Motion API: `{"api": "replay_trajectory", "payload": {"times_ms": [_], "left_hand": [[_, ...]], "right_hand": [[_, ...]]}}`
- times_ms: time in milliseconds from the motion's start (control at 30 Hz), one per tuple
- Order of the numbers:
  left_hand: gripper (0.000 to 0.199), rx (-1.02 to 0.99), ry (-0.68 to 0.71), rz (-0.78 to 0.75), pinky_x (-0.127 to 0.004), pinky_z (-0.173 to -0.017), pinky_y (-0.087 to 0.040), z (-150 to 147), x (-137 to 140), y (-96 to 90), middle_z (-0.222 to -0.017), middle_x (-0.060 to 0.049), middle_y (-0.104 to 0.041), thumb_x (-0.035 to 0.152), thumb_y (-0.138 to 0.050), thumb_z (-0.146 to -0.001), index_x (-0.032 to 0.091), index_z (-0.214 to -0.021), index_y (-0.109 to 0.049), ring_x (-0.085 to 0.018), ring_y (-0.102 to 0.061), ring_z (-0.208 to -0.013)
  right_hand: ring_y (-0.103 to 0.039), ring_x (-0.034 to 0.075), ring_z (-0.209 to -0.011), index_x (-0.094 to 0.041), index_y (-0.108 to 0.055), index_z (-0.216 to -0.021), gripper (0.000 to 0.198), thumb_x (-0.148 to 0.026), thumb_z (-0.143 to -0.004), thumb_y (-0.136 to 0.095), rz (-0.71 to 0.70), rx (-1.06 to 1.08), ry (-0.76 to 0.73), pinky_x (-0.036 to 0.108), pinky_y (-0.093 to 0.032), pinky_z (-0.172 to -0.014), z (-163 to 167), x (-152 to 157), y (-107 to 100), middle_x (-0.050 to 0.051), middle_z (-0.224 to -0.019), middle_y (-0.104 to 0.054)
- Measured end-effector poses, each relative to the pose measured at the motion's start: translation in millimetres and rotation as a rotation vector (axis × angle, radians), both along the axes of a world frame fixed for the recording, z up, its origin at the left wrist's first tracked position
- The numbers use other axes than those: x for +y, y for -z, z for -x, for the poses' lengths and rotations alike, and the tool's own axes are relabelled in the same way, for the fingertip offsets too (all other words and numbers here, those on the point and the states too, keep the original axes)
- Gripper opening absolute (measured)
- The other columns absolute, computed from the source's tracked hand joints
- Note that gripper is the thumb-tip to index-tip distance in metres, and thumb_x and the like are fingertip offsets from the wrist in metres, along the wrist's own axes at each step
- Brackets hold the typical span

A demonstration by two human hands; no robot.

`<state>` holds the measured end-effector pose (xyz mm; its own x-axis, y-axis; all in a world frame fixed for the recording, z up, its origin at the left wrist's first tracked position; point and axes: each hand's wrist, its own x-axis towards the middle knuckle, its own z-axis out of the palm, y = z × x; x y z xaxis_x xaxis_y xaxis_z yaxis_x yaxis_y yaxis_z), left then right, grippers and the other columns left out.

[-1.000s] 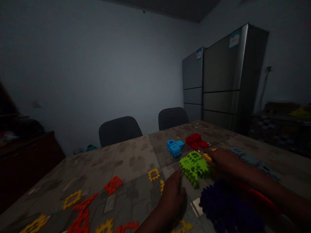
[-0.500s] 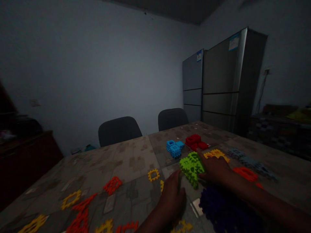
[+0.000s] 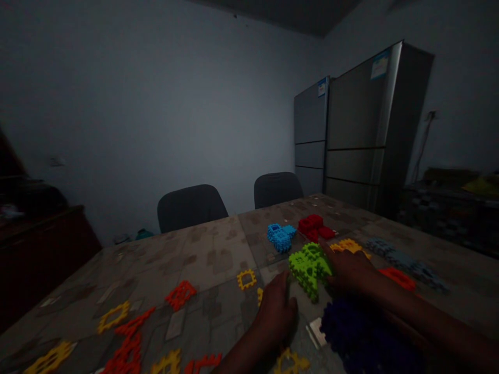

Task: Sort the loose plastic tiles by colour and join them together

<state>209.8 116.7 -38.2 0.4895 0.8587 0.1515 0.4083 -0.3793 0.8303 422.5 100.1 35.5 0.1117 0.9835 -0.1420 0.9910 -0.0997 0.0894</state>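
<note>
The lime-green stack (image 3: 307, 267) of toothed pieces is sitting on the table (image 3: 218, 254), between the person's two hands. The right hand (image 3: 346, 270) is lying against its right side, with one finger pointing along the far edge; whether this grip is really closing on the stack, I cannot tell. The left hand (image 3: 275, 306) is resting just left of the stack with its fingers curling inward, and its grip is hiding whatever it may be holding, so I cannot tell there either. A dark purple cluster (image 3: 362, 332) is lying under the right forearm, nearer the person. Beyond the green stack, a light-blue stack (image 3: 279, 239) and a red stack (image 3: 311, 226) are standing side by side. A yellow-orange group (image 3: 351, 246) is showing past the right hand, an orange-red piece (image 3: 399, 278) is lying beside the forearm, and a grey-blue row (image 3: 405, 262) is stretching farther right. A yellow square ring (image 3: 246, 280) is lying near the left hand, while loose orange pieces (image 3: 181, 295) and yellow pieces (image 3: 114, 317) are scattering farther left. Two dark chairs (image 3: 277, 190) are standing behind the table.
</note>
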Motion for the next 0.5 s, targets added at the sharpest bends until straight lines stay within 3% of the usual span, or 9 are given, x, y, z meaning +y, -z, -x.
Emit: {"api": "replay_trajectory", "payload": {"times_ms": [167,500], "left_hand": [[0.075,-0.008,-0.009,0.030,-0.041,-0.122,-0.033,-8.3,3.6,-4.3,-0.152,-0.014,-0.055,0.000,-0.053,-0.075,0.011,-0.149,-0.048,-0.028,-0.049,-0.141],[0.079,-0.071,-0.036,0.053,-0.037,-0.119,-0.038,-18.1,4.2,-5.2,-0.147,-0.009,-0.061,-0.003,-0.050,-0.073,0.017,-0.149,-0.047,-0.026,-0.054,-0.138]], "right_hand": [[-0.058,0.041,-0.130,-0.014,-0.021,-0.163,0.090,-0.030,-0.086,-0.065,-0.004,0.038,-0.009,0.057,-0.042,-0.100,-2.3,1.9,-0.7,0.024,-0.141,-0.062],[-0.066,0.044,-0.117,-0.016,-0.035,-0.159,0.086,-0.043,-0.084,-0.066,-0.125,0.048,-0.008,0.052,-0.049,-0.090,-28.3,4.6,-2.6,0.024,-0.126,-0.071]]}}
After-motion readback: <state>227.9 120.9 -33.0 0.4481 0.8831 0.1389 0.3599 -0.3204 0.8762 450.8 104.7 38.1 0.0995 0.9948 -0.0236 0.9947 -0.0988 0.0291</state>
